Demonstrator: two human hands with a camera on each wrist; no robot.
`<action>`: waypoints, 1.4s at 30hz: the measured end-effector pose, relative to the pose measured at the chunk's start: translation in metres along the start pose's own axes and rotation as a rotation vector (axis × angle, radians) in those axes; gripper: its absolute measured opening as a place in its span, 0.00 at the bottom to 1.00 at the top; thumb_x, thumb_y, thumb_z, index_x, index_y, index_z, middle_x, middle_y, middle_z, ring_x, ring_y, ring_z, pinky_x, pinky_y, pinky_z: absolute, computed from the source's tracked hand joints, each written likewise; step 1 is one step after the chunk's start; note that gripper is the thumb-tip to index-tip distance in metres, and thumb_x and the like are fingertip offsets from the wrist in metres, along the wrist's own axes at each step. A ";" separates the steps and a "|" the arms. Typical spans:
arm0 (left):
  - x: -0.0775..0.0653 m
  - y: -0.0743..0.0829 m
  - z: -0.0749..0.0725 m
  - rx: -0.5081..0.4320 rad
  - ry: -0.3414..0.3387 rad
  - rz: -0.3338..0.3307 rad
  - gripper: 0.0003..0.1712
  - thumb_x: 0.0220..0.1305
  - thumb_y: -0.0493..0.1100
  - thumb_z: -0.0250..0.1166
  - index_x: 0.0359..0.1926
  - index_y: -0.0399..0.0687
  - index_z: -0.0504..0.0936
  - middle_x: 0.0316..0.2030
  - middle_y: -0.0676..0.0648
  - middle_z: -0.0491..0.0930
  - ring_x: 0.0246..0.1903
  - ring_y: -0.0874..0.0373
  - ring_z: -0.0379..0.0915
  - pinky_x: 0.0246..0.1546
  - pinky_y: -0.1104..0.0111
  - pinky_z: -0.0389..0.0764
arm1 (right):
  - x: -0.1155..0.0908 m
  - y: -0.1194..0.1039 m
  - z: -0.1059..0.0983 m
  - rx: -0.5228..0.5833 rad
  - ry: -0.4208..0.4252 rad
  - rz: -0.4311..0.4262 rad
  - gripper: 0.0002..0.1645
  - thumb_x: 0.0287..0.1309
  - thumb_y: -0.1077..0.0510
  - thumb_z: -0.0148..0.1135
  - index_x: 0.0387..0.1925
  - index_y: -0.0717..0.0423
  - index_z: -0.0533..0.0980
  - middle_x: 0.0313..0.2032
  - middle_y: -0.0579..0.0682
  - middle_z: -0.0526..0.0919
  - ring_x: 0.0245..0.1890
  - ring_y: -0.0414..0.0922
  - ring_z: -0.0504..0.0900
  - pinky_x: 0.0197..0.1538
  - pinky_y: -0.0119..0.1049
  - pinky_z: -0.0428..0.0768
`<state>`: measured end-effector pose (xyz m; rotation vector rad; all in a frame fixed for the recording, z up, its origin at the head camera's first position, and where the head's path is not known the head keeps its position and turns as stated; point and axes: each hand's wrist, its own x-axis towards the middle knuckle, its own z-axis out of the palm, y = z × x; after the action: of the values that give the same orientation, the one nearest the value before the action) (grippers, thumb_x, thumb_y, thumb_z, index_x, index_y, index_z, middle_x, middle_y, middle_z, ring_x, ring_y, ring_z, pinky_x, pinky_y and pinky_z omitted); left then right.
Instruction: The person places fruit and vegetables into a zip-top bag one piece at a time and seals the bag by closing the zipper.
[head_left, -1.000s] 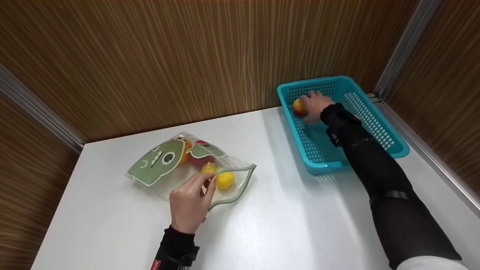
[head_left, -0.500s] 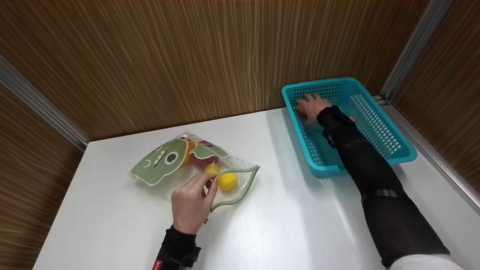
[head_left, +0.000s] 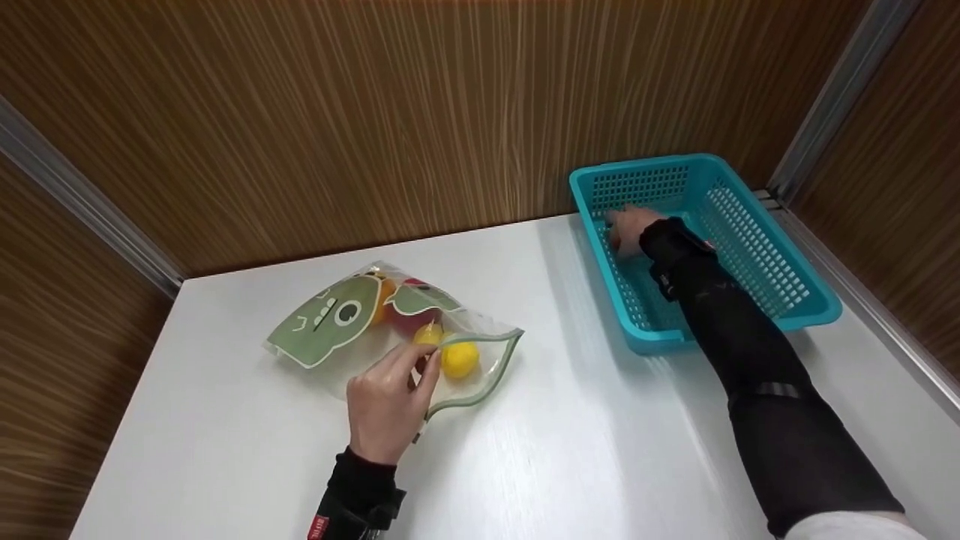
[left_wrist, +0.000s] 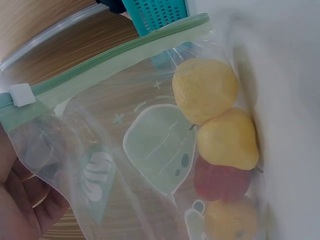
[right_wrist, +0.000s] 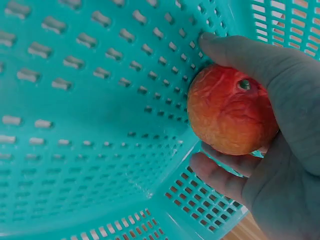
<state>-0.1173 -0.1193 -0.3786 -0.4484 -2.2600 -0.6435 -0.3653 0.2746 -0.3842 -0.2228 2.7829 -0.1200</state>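
My left hand point(head_left: 386, 401) pinches the rim of a clear zip bag point(head_left: 319, 322) with a green monster print, lying on the table. Inside the bag are a lemon point(head_left: 460, 360), a pear point(left_wrist: 227, 139), a dark red fruit point(left_wrist: 221, 180) and an orange point(left_wrist: 232, 217). Its mouth gapes toward the right, and a white slider point(left_wrist: 22, 95) sits on the green zip strip. Over in the blue-green basket point(head_left: 637, 341), my right hand point(head_left: 634, 225) holds a red-orange peach point(right_wrist: 232, 110), thumb on one side and fingers beneath. From the head view the peach is hidden.
The basket stands at the back right, close to the wood-grain back wall point(head_left: 375, 127) and the right wall. The white table point(head_left: 525, 450) lies between bag and basket. A metal rail point(head_left: 855, 97) runs up the right corner.
My right hand has reached lower over the peach, its fingers closing round it and covering it from the head view. The left hand keeps its pinch on the bag. The view has shifted slightly.
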 end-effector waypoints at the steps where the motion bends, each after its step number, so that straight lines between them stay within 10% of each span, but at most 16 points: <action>1: 0.000 0.000 0.001 0.000 0.002 -0.001 0.06 0.53 0.43 0.71 0.32 0.49 0.84 0.21 0.54 0.80 0.18 0.66 0.71 0.17 0.77 0.68 | -0.001 0.000 0.000 0.015 0.001 0.001 0.20 0.48 0.59 0.67 0.47 0.55 0.79 0.67 0.61 0.63 0.60 0.60 0.69 0.58 0.55 0.73; 9: 0.002 -0.002 0.005 -0.005 0.010 0.012 0.05 0.54 0.44 0.70 0.32 0.50 0.84 0.21 0.56 0.80 0.18 0.65 0.72 0.17 0.77 0.66 | -0.012 -0.001 -0.005 0.036 0.033 -0.004 0.30 0.48 0.64 0.63 0.56 0.58 0.71 0.53 0.60 0.76 0.44 0.52 0.73 0.39 0.40 0.75; 30: 0.006 -0.010 0.015 -0.005 0.008 0.021 0.06 0.53 0.43 0.71 0.33 0.49 0.85 0.21 0.54 0.81 0.19 0.63 0.74 0.16 0.76 0.68 | -0.053 -0.028 -0.049 -0.027 0.272 -0.124 0.35 0.40 0.59 0.72 0.54 0.55 0.70 0.49 0.62 0.74 0.51 0.59 0.70 0.55 0.54 0.73; 42: 0.010 -0.014 0.016 0.003 -0.009 0.020 0.07 0.55 0.44 0.70 0.34 0.49 0.84 0.22 0.53 0.82 0.20 0.62 0.75 0.16 0.75 0.68 | -0.098 -0.099 -0.063 0.028 0.477 -0.298 0.30 0.43 0.57 0.73 0.51 0.50 0.72 0.47 0.56 0.73 0.47 0.52 0.69 0.46 0.44 0.80</action>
<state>-0.1401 -0.1205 -0.3858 -0.4733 -2.2615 -0.6292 -0.2825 0.1968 -0.2822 -0.6827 3.1938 -0.3229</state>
